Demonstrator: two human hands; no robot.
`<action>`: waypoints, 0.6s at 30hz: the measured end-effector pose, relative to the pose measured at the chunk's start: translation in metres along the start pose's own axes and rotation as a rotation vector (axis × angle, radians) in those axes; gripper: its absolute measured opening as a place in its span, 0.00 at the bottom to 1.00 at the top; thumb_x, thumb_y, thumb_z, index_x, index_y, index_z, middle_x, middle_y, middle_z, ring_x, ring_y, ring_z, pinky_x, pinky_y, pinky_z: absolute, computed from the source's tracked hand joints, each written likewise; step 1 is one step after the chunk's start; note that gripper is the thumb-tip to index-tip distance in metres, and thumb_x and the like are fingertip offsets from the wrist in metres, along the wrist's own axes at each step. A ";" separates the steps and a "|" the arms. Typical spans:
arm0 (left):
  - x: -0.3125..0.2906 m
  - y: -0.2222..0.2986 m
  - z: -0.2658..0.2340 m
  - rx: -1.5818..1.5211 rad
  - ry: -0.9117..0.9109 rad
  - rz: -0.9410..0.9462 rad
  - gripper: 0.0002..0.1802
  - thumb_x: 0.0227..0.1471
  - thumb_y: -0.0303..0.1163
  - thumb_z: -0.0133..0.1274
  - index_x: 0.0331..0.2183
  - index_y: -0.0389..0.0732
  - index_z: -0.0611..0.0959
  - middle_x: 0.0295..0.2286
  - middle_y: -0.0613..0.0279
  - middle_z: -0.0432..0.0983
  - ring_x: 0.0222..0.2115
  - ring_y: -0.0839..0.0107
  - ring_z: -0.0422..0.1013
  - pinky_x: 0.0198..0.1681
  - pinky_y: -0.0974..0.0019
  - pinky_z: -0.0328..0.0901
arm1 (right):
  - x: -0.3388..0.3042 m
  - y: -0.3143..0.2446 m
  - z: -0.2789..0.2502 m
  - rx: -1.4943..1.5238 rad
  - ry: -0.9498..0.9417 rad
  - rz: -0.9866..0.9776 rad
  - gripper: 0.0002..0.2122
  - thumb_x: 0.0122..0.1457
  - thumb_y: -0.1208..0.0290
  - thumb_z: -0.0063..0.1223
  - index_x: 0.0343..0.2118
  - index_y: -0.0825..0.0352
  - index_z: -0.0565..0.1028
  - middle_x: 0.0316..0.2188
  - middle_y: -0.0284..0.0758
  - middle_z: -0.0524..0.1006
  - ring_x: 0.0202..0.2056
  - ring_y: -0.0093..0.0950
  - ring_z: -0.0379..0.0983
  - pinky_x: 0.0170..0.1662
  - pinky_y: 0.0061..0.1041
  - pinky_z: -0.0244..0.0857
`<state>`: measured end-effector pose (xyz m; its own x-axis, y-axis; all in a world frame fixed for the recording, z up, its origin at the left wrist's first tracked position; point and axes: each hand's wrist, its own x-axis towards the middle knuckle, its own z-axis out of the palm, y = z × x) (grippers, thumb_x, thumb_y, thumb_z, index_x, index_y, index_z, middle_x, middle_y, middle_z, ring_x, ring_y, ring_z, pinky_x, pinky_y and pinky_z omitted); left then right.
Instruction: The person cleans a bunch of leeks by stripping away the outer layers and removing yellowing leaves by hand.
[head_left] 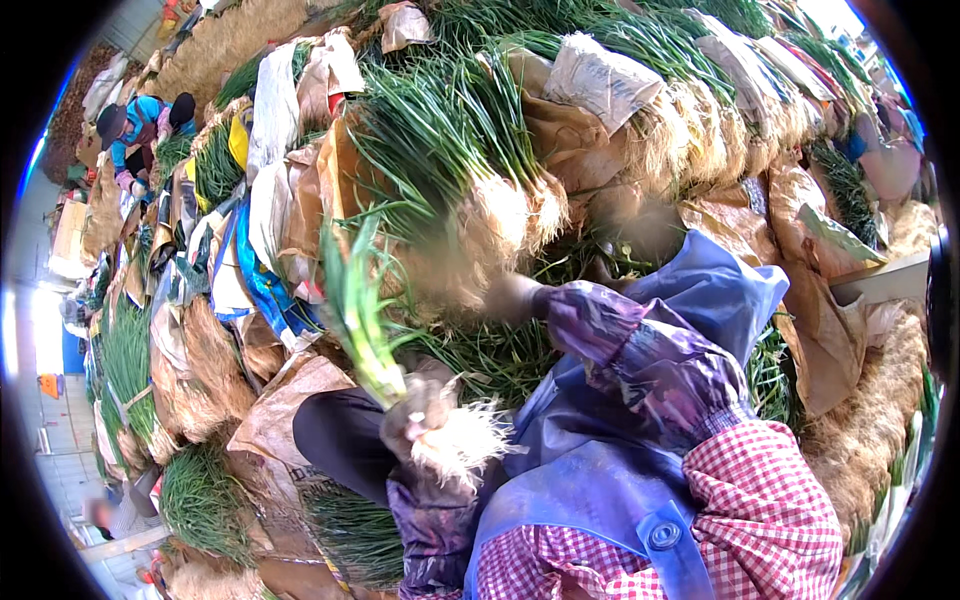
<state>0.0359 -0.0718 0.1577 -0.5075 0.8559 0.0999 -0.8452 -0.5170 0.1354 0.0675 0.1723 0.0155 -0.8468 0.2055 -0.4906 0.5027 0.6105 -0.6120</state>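
Left hand (418, 410) clasps onions (375, 368) (leaves (350, 285) above, roots (468, 442) rightward).

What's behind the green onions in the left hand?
Past the edges of the green onions: a blue plastic sack at left, brown paper at lower left, green leaves at right. Whatever lies directly behind their stalks and the left hand is covered; can't tell.

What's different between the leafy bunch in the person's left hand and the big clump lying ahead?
The held bunch is slimmer; the heaped clump is thicker. The left hand clasps the held bunch; the heaped clump lies ahead. The held bunch's roots look whiter, the heaped clump's tanner. Both have long green leaves and stringy roots.
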 end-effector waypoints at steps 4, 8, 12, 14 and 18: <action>0.012 0.034 0.016 0.146 -0.275 0.239 0.30 0.51 0.22 0.44 0.56 0.34 0.56 0.12 0.71 0.59 0.10 0.83 0.58 0.12 0.77 0.54 | -0.027 -0.013 -0.038 -0.403 -0.114 0.166 0.13 0.51 0.58 0.49 0.33 0.61 0.76 0.32 0.38 0.78 0.35 0.36 0.75 0.37 0.34 0.68; 0.059 0.023 0.022 0.276 -0.058 0.234 0.30 0.50 0.27 0.52 0.53 0.38 0.61 0.20 0.73 0.60 0.18 0.83 0.56 0.24 0.76 0.53 | 0.010 -0.032 -0.111 -0.139 0.640 0.192 0.20 0.49 0.49 0.52 0.37 0.62 0.73 0.32 0.41 0.77 0.36 0.39 0.74 0.39 0.36 0.66; 0.103 0.007 -0.019 0.307 0.180 -0.017 0.12 0.48 0.28 0.55 0.36 0.41 0.73 0.23 0.67 0.62 0.22 0.77 0.57 0.29 0.73 0.56 | 0.058 -0.013 -0.150 -0.132 0.560 0.325 0.16 0.49 0.55 0.52 0.30 0.65 0.76 0.28 0.44 0.77 0.33 0.40 0.75 0.37 0.38 0.67; 0.120 -0.003 -0.030 0.369 0.369 -0.016 0.11 0.48 0.28 0.56 0.35 0.41 0.73 0.27 0.63 0.66 0.26 0.75 0.64 0.31 0.72 0.62 | 0.058 -0.010 -0.155 -0.016 0.445 0.385 0.13 0.50 0.57 0.51 0.27 0.62 0.77 0.26 0.41 0.77 0.31 0.37 0.75 0.36 0.36 0.67; 0.134 0.015 -0.090 0.704 0.582 -0.122 0.14 0.48 0.29 0.57 0.38 0.40 0.74 0.27 0.62 0.73 0.26 0.74 0.71 0.22 0.76 0.69 | -0.005 -0.058 -0.114 0.044 0.389 -0.078 0.09 0.54 0.64 0.51 0.36 0.61 0.73 0.24 0.37 0.76 0.28 0.33 0.75 0.33 0.32 0.69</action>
<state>-0.0600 0.0368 0.0849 -0.5872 0.6793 -0.4402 -0.6982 -0.1499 0.7000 0.0231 0.2224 0.1244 -0.8810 0.4394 -0.1752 0.4341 0.6037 -0.6686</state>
